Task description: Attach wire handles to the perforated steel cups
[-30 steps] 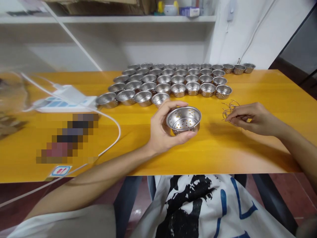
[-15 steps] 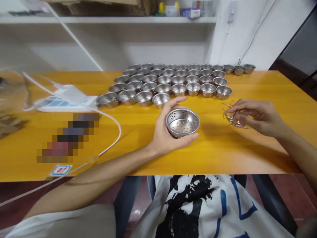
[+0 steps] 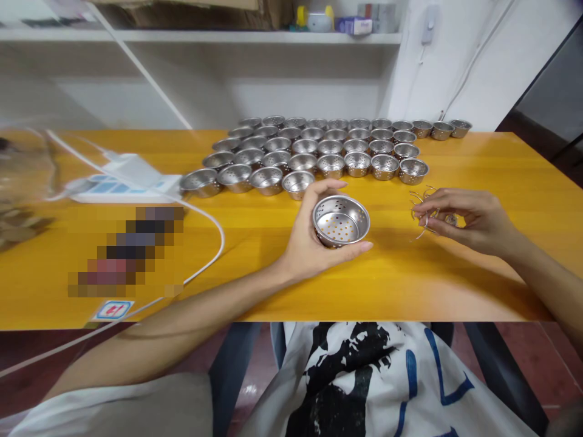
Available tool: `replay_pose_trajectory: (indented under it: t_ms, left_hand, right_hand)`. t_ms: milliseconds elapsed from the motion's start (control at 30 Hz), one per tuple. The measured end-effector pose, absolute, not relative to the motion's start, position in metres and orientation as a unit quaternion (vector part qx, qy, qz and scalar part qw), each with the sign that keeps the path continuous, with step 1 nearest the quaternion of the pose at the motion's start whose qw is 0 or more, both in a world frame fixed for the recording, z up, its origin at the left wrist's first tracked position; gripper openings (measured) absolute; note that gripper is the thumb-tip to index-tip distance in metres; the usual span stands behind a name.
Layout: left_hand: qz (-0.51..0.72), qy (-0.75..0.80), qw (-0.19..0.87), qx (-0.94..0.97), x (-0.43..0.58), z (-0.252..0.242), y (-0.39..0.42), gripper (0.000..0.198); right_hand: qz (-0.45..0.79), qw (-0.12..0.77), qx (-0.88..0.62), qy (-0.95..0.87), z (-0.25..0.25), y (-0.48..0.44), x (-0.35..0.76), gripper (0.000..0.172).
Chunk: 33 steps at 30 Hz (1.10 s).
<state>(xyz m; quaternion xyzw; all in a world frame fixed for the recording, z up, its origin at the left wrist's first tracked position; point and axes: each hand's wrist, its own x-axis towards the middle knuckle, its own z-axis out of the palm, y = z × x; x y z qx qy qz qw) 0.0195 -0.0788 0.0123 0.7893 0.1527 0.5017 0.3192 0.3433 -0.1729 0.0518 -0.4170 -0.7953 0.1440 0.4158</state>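
My half-open left hand (image 3: 306, 246) is gripping a perforated cup (image 3: 341, 228); at its three o'clock, my nearly closed right hand (image 3: 480, 220) is pinching thin wire (image 3: 426, 221).

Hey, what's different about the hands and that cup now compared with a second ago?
The left hand has tipped the perforated cup so its opening faces the wearer more. The right hand, its fingers parted over the wire pile half a second ago, now appears to pinch a curved wire. The left hand's grip and the rows of cups stayed as they were.
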Motion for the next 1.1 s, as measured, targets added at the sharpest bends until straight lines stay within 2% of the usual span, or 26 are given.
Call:
replay_pose_trajectory:
  t_ms: [133, 167, 233, 300, 400, 567, 633, 767, 900, 1033, 1100]
  left_hand:
    - [0.420, 0.164, 0.422, 0.786, 0.020, 0.011, -0.080, 0.090]
    - [0.396, 0.167, 0.451, 0.782, 0.021, 0.010, -0.079, 0.085]
    - [0.356, 0.178, 0.490, 0.776, 0.024, 0.006, -0.075, 0.078]
    - [0.332, 0.196, 0.488, 0.783, 0.028, 0.001, -0.069, 0.079]
    - [0.315, 0.210, 0.461, 0.803, 0.036, -0.008, -0.063, 0.087]
    - [0.300, 0.175, 0.466, 0.814, 0.049, -0.019, -0.056, 0.093]
    - [0.291, 0.162, 0.460, 0.823, 0.054, -0.018, -0.051, 0.092]
    - [0.274, 0.136, 0.480, 0.822, 0.060, -0.013, -0.042, 0.092]
    - [0.275, 0.125, 0.493, 0.815, 0.058, -0.013, -0.039, 0.091]
    - [0.270, 0.113, 0.511, 0.808, 0.056, -0.013, -0.041, 0.095]
    - [0.268, 0.113, 0.510, 0.809, 0.056, -0.012, -0.042, 0.094]
  right_hand:
    - [0.148, 0.414, -0.406, -0.801, 0.048, -0.172, 0.340, 0.008]
    - [0.153, 0.416, -0.404, -0.801, 0.047, -0.171, 0.339, 0.009]
    - [0.175, 0.422, -0.404, -0.792, 0.044, -0.169, 0.338, 0.021]
    - [0.202, 0.430, -0.407, -0.780, 0.043, -0.168, 0.338, 0.031]
    - [0.226, 0.436, -0.417, -0.765, 0.042, -0.167, 0.339, 0.036]
    - [0.348, 0.477, -0.455, -0.667, 0.036, -0.171, 0.342, 0.019]
    - [0.368, 0.489, -0.470, -0.636, 0.037, -0.172, 0.343, 0.020]
    - [0.397, 0.466, -0.459, -0.644, 0.041, -0.167, 0.342, 0.035]
    - [0.381, 0.441, -0.436, -0.686, 0.040, -0.156, 0.338, 0.039]
    - [0.405, 0.445, -0.392, -0.696, 0.038, -0.151, 0.334, 0.028]
    - [0.374, 0.444, -0.387, -0.717, 0.039, -0.152, 0.333, 0.030]
